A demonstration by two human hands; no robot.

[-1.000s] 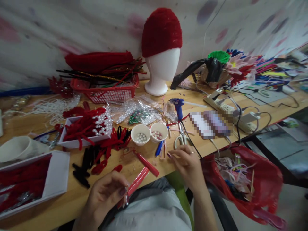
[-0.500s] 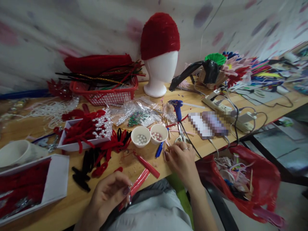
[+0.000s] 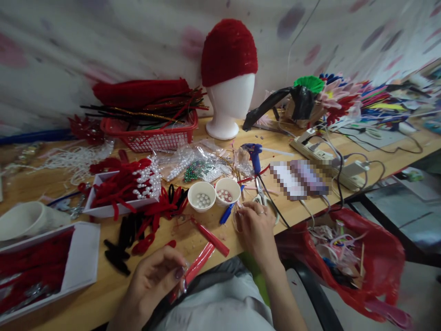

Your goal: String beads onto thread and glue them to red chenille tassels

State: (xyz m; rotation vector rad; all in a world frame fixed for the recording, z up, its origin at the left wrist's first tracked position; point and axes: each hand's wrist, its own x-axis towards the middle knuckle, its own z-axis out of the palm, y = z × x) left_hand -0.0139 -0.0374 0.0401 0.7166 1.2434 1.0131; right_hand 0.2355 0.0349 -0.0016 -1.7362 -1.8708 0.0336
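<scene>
The left hand [image 3: 151,280] hovers over the lap at the table's [image 3: 106,294] front edge, thumb and forefinger pinched on a small shiny piece [image 3: 183,282], the other fingers curled. A glossy red strip [image 3: 200,262] slants across that edge beside those fingertips; a second red strip [image 3: 215,241] lies on the wood, its near end close to the edge. Between the hands there's a narrow band of wood to move in; a red bag [image 3: 382,262] hangs below the edge by the right forearm. The right hand [image 3: 255,227] lies over the table, back upward, fingers bunched narrow near a blue pen [image 3: 227,214]; I can't tell whether they grip anything. Scissors [image 3: 261,191] lie partly behind it. Farther back sit a glue gun [image 3: 254,158] and a white mannequin head [image 3: 229,105].
</scene>
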